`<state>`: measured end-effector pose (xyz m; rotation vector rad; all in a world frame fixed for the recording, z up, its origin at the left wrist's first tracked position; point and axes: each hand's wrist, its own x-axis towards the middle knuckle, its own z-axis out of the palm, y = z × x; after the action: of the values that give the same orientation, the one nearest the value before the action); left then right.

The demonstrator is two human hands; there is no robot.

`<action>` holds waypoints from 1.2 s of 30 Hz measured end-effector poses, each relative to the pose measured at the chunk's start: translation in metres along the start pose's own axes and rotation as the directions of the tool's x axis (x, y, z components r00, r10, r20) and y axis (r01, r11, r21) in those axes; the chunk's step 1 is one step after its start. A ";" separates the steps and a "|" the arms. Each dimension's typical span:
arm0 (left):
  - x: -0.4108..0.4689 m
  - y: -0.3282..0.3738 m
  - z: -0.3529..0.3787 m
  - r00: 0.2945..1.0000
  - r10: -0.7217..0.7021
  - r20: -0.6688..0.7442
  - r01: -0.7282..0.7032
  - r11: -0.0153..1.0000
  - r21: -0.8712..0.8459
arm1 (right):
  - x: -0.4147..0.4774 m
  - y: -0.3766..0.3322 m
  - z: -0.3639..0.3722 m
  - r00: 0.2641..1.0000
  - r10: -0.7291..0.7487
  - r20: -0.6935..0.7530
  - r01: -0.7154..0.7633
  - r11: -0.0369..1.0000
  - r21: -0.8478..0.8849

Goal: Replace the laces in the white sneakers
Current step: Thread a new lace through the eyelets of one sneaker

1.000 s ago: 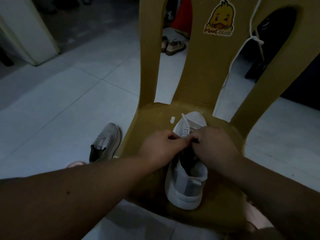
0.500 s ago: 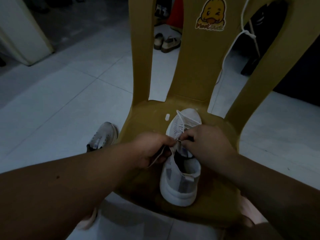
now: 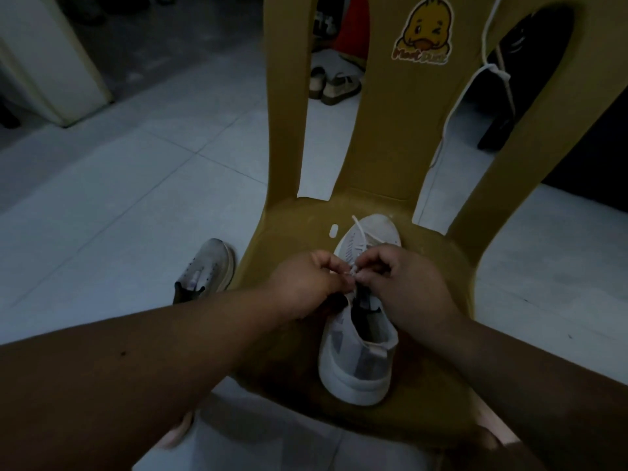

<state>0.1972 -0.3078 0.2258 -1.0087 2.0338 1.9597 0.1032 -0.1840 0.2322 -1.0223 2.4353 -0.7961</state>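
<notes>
A white sneaker (image 3: 360, 362) stands on the seat of a yellow plastic chair (image 3: 438, 263), toe pointing away from me. Its white lace (image 3: 365, 236) crosses the toe area, with loose ends lying forward. My left hand (image 3: 306, 283) and my right hand (image 3: 404, 283) meet over the middle of the shoe, and both pinch the lace between fingertips and thumb at the eyelets. The second white sneaker (image 3: 204, 270) lies on the floor left of the chair. Another white lace (image 3: 475, 79) hangs knotted over the chair back.
The chair back (image 3: 384, 130) with a duck sticker (image 3: 424, 32) rises right behind the shoe. A pair of sandals (image 3: 334, 85) sits on the tiled floor beyond it. A white cabinet (image 3: 51, 62) stands at far left. Dark objects fill the far right.
My left hand has come back up from the shoe's left side to meet the right hand over the eyelets. The sneaker has stayed in place on the seat.
</notes>
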 end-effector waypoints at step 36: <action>-0.018 0.050 -0.008 0.879 0.397 -0.264 -0.356 0.915 0.189 | -0.001 -0.001 -0.005 0.998 0.060 0.036 -0.049 0.964 -0.261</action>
<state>0.1865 -0.3121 0.2782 -0.9854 2.6695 1.8909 0.1025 -0.1821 0.2368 -1.0464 2.5651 -0.4374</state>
